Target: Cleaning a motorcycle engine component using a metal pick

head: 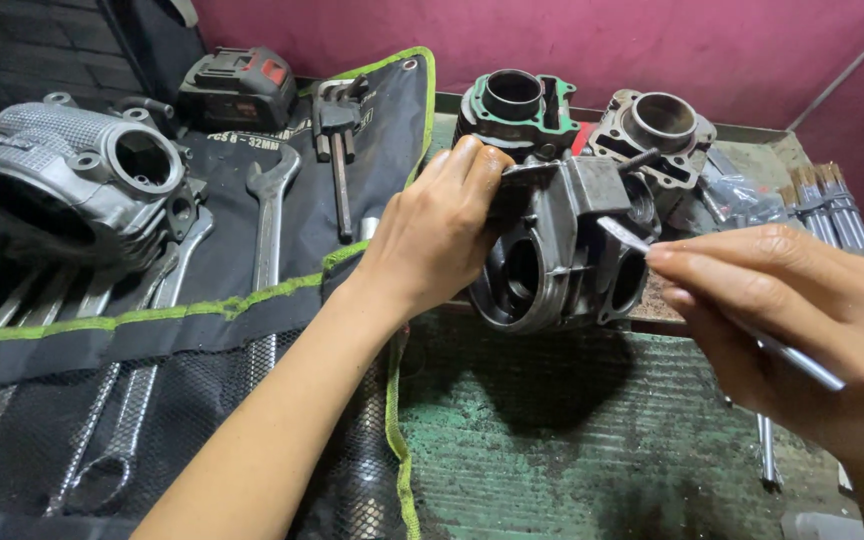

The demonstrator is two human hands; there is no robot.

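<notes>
Left hand [432,235] grips the cylinder [552,250] firmly; right hand [802,310] pinches a thin scraper [642,243], best kept flat against the face beyond its fingers.

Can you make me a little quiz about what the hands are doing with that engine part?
1. True or false: the left hand holds the dark engine part up off the green bench.
2. What does the right hand hold? A) a hammer B) a thin metal tool C) a battery
3. Fill in: the wrenches lie on a black tool roll with a ____ edge.

Key: 1 true. 2 B; its tip touches the engine part. 3 green.
</notes>
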